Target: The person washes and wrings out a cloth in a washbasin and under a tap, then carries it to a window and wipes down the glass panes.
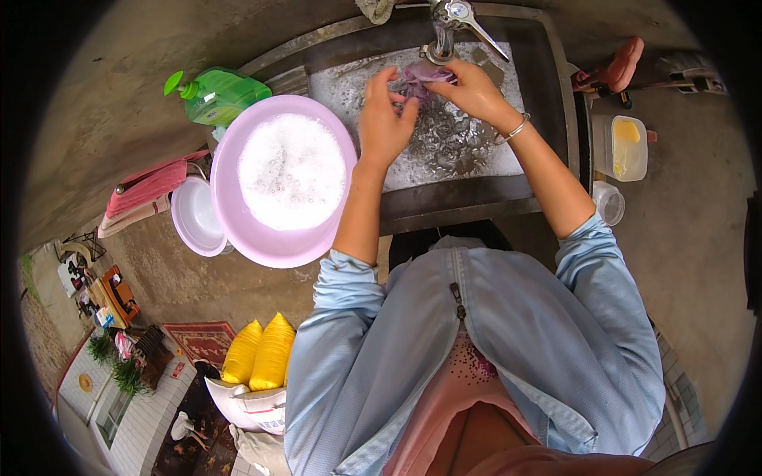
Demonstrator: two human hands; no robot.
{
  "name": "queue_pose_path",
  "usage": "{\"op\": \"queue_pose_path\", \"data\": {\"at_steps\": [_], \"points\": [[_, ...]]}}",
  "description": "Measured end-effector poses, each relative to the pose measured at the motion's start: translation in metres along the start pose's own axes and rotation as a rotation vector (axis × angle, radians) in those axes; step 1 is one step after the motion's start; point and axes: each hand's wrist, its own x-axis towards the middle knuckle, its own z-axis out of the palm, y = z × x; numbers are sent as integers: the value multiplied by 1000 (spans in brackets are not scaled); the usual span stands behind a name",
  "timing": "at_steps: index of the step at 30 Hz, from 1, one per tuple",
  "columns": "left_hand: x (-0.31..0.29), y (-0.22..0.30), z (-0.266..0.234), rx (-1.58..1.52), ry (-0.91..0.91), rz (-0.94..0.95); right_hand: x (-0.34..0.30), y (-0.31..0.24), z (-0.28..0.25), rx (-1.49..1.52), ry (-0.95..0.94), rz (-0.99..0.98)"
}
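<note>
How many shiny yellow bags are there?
2. One yellow bag is on the left, and the other yellow bag is right beside it, both above a white sack. More may be hidden behind the blue jacket.

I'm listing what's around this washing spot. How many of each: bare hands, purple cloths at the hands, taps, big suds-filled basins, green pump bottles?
Left hand and right hand: 2
Purple cloth: 1
Tap: 1
Suds-filled basin: 1
Green pump bottle: 1
Total: 6
</note>
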Motion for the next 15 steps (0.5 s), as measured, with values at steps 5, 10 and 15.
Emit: {"op": "queue_pose_path", "data": {"at_steps": [5,10,15], "points": [[14,-36,32,-99,-118,-44,-10,-17,0,457,-21,-36],[27,-86,43,73,-59,-146,-34,-26,-15,669,42,42],[21,-47,84,-228,-114,-107,-33,9,9,1409,39,620]]}}
